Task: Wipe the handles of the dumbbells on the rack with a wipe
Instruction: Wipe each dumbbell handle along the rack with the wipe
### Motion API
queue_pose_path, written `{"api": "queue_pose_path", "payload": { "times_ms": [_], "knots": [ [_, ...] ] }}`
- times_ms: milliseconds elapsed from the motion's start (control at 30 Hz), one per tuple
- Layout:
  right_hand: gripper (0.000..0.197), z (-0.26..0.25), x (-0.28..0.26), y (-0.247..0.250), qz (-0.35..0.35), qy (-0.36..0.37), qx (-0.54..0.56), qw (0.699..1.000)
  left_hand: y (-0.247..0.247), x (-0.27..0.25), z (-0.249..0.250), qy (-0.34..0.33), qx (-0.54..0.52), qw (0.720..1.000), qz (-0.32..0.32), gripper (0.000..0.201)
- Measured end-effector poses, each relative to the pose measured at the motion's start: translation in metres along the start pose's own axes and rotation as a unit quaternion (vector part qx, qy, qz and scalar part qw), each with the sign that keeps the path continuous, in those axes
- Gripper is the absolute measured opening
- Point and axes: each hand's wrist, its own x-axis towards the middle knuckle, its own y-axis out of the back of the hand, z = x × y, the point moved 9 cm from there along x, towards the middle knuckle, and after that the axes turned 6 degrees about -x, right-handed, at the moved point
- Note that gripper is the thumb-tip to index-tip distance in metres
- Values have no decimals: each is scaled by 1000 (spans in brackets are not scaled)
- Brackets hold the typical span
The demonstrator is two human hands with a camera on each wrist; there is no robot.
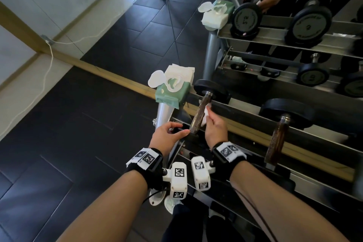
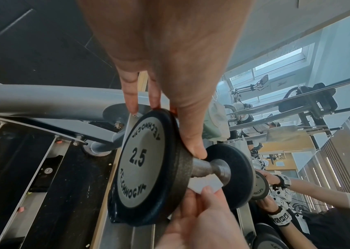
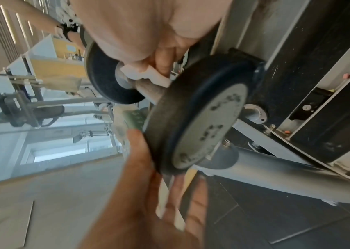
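A 2.5 dumbbell (image 1: 202,110) lies at the left end of the rack's top rail (image 1: 255,122). My left hand (image 1: 182,128) grips its near weight plate (image 2: 142,158), thumb on one side of the rim and fingers on the other. My right hand (image 1: 209,113) pinches a small folded white wipe (image 1: 205,117) and presses it against the right side of the metal handle (image 1: 199,116). The left wrist view has the wipe (image 2: 204,183) under the handle (image 2: 202,166). In the right wrist view the wipe (image 3: 146,74) sits on the handle (image 3: 150,91).
A green pack of wipes (image 1: 172,89) with its lid open sits on the rack's left end, just beyond the dumbbell. A second dumbbell (image 1: 279,133) rests further right. A mirror behind repeats the rack and hands. Dark floor tiles lie to the left.
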Motion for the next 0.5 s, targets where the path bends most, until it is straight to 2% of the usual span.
{"api": "queue_pose_path", "payload": {
  "times_ms": [133, 367, 500],
  "knots": [
    [35, 9, -18, -5, -50, 13, -10, 999, 2, 0, 3, 4, 12, 1000, -7, 28],
    [33, -19, 12, 11, 2, 38, -13, 999, 3, 0, 3, 19, 10, 1000, -8, 29],
    [35, -3, -11, -4, -40, 42, -74, 996, 4, 1, 3, 16, 7, 1000, -6, 29]
  ]
}}
